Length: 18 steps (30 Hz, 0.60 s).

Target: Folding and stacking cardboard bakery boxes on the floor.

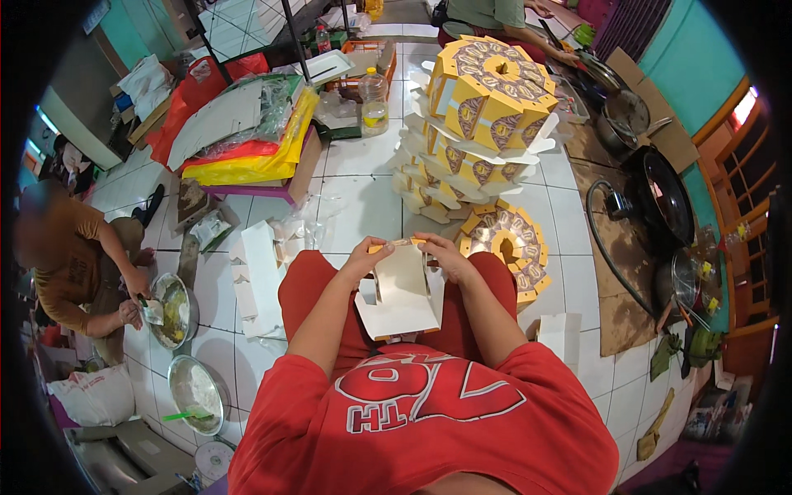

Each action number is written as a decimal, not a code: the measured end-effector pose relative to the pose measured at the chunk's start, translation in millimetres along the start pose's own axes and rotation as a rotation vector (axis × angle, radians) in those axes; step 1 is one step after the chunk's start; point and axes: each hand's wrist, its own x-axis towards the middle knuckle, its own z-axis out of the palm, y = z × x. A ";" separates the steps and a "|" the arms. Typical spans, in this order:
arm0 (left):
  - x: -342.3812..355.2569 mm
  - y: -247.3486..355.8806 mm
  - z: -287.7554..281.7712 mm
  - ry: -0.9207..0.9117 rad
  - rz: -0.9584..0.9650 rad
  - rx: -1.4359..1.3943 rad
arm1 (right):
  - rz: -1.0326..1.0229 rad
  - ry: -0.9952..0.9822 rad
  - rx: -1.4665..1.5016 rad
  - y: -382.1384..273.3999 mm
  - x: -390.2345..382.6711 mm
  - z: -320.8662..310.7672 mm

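Over my lap, a partly folded cardboard box (403, 285) shows its white inner side, with a strip of yellow printed outside along its far edge. My left hand (363, 262) grips the far left corner, thumb on top. My right hand (446, 257) pinches the far right corner; the fingertips of both hands are partly hidden behind the card. A wide white flap of the box hangs open toward me. Just beyond my right knee lies a ring of yellow-and-brown folded boxes (528, 239). Behind it rises a tall stack of similar boxes (493, 95), with white flaps sticking out.
White flat cartons (266, 276) lie left of my knee. Farther left, a person (78, 256) works over a metal bowl (191, 318); a bowl of white powder (196, 394) stands nearer. Black pans (660, 198) line the right. A bottle (374, 103) stands ahead.
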 end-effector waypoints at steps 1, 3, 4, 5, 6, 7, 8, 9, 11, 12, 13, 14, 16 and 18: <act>1.5 -2.3 -0.5 0.004 -0.012 -0.027 | -0.013 -0.005 0.002 1.4 1.8 -0.8; 5.7 -7.1 -1.1 0.080 -0.016 -0.005 | -0.029 -0.020 -0.007 6.0 6.2 -2.2; 7.2 -9.8 -1.9 0.135 -0.050 -0.011 | -0.056 -0.044 -0.007 8.9 8.5 -2.7; 9.0 -11.8 -2.5 0.129 -0.051 0.007 | -0.071 -0.044 -0.032 11.0 10.9 -3.7; 10.5 -13.1 -3.0 0.105 -0.065 -0.003 | -0.072 -0.019 -0.031 12.8 12.9 -4.7; 10.4 -14.3 -2.8 0.047 -0.093 0.015 | -0.110 -0.015 -0.020 14.0 14.4 -5.6; 10.4 -13.5 -4.2 -0.055 -0.067 0.083 | -0.123 0.014 -0.152 13.8 15.9 -6.0; 8.9 -12.0 -4.1 -0.021 0.019 0.193 | -0.126 0.007 -0.099 12.4 15.1 -7.4; 5.3 -5.8 -5.3 -0.026 0.045 0.189 | -0.087 0.040 -0.087 7.3 11.2 -9.1; 1.1 -3.8 -6.9 -0.097 0.040 0.125 | -0.096 0.036 -0.060 6.8 6.1 -8.5; -3.0 -0.4 -8.0 -0.116 0.026 0.152 | -0.073 0.052 -0.053 5.1 1.4 -5.5; -5.5 4.0 -9.6 -0.152 -0.011 0.156 | -0.037 0.025 -0.119 -0.1 -5.1 -6.4; -9.9 9.3 -11.0 -0.226 -0.035 0.149 | -0.021 -0.040 -0.168 -7.7 -18.4 -4.7; -16.0 7.8 -10.2 -0.290 -0.104 0.142 | -0.012 -0.119 -0.280 -23.1 -26.8 -7.6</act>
